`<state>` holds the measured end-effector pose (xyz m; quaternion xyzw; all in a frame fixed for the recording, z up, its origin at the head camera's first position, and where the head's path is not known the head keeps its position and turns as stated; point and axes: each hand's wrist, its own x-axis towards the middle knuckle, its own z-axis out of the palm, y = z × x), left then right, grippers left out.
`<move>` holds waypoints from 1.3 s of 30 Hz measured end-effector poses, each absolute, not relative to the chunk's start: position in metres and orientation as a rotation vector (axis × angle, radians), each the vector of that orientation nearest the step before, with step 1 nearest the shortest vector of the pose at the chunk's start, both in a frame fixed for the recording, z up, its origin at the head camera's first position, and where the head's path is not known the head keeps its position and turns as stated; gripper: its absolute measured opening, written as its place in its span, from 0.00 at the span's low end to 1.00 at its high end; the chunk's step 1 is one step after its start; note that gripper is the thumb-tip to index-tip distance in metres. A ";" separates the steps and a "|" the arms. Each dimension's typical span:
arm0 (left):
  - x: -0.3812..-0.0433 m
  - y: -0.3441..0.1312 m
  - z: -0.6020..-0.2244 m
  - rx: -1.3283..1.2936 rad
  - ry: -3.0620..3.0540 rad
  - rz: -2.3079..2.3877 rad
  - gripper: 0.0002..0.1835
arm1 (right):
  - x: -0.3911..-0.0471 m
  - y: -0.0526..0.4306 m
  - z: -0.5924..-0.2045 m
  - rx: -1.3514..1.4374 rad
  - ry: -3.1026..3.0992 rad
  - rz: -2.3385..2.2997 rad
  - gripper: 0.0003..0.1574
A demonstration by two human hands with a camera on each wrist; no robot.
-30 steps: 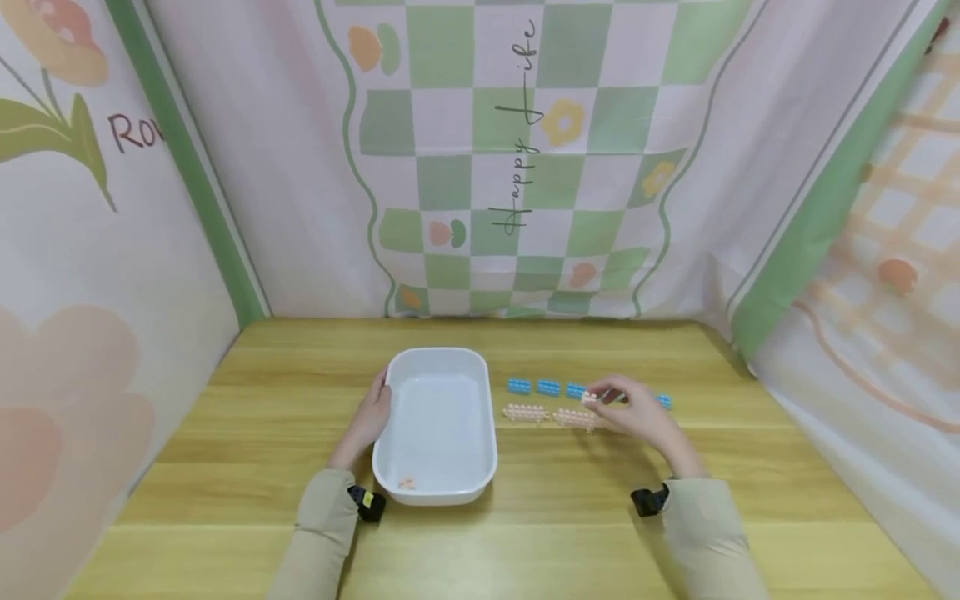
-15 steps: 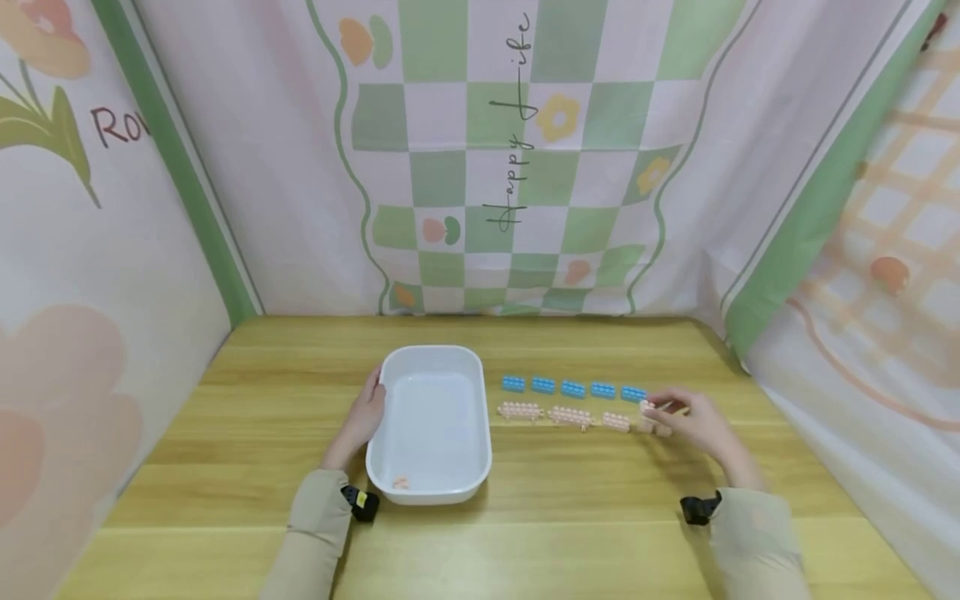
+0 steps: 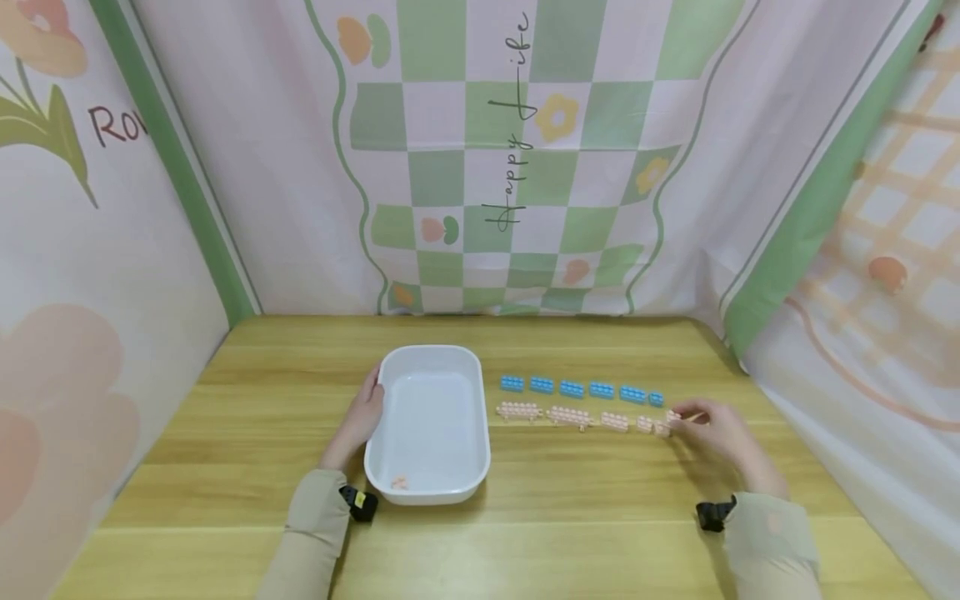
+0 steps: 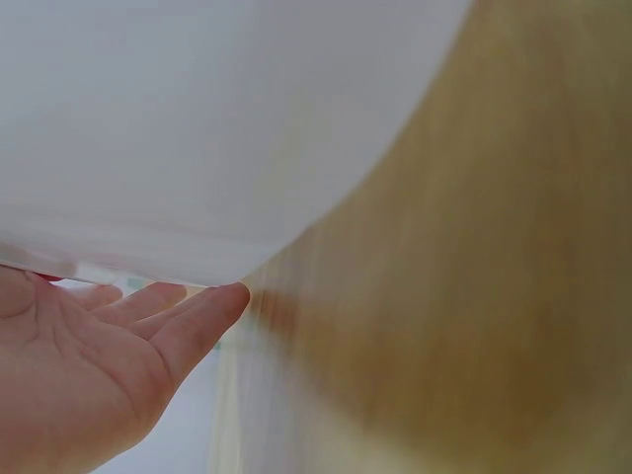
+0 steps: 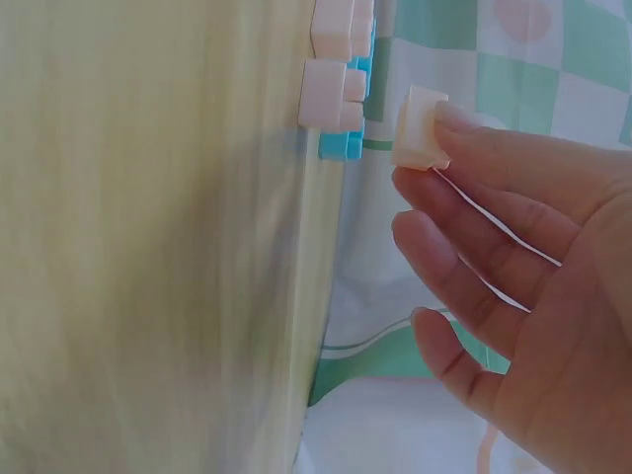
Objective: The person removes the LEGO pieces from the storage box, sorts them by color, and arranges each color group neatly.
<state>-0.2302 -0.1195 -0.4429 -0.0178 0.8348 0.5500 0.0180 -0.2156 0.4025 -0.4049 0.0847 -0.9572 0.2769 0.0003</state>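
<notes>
At the left of the white tub (image 3: 486, 454), my left hand (image 3: 363, 415) lies along its outer wall. In the left wrist view the fingers (image 4: 197, 331) are nearly straight, tips against the tub. My right hand (image 3: 712, 429) pinches a small pale pink building block (image 5: 421, 128) between thumb and index finger, with the other fingers loosely bent. It is held at the right end of a row of pink blocks (image 3: 570, 416), raised off the tabletop. Behind that row runs a line of blue blocks (image 3: 572, 389), ending in a shorter one (image 3: 656, 399).
A few small orange-pink pieces (image 3: 400, 482) lie in the tub's near left corner. The wooden table (image 3: 570, 533) reaches back to a checked curtain (image 3: 525, 192), with more printed cloth at both sides. A black camera (image 3: 712, 515) sits on the right wrist.
My right hand has moved right along the rows with the pink block and come lower, uncovering blue and pink blocks. The left hand stays at the tub; the head view has shifted slightly.
</notes>
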 end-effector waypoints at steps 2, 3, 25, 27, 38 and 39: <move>-0.230 -0.119 -0.443 -0.052 2.587 1.715 0.28 | -0.214 0.404 -0.405 0.248 -3.016 0.883 0.20; -0.230 -0.119 -0.443 -0.051 2.585 1.717 0.28 | -0.214 0.405 -0.405 0.235 -3.022 0.887 0.20; -0.226 -0.120 -0.437 -0.036 2.548 1.712 0.28 | -0.215 0.422 -0.414 0.187 -3.114 0.856 0.15; -0.225 -0.120 -0.438 -0.042 2.551 1.708 0.28 | -0.216 0.422 -0.415 0.194 -3.113 0.854 0.15; -0.225 -0.119 -0.438 -0.048 2.552 1.729 0.28 | -0.221 0.421 -0.417 0.237 -3.116 0.841 0.17; -0.225 -0.119 -0.438 -0.045 2.552 1.730 0.28 | -0.221 0.420 -0.417 0.243 -3.115 0.835 0.16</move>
